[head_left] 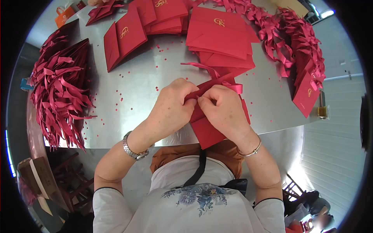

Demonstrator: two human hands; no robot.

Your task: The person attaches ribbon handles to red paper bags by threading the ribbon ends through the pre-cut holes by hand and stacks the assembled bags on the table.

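Our left hand (pixel 174 100) and right hand (pixel 224 109) pinch closed on the bag (pixel 208 133) beneath them; we cannot see inside it.

Hands (pixel 173 103) (pixel 225 108) close together, fingers (pixel 211 92) curled

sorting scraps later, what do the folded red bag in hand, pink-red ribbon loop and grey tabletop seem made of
Folded red bag: probably stiff paper or card, mostly matte, with crisp creases.
Pink-red ribbon loop: likely satin fabric, glossy highlights along its bend.
Grey tabletop: apparently metal, dull sheen, blurry reflections.
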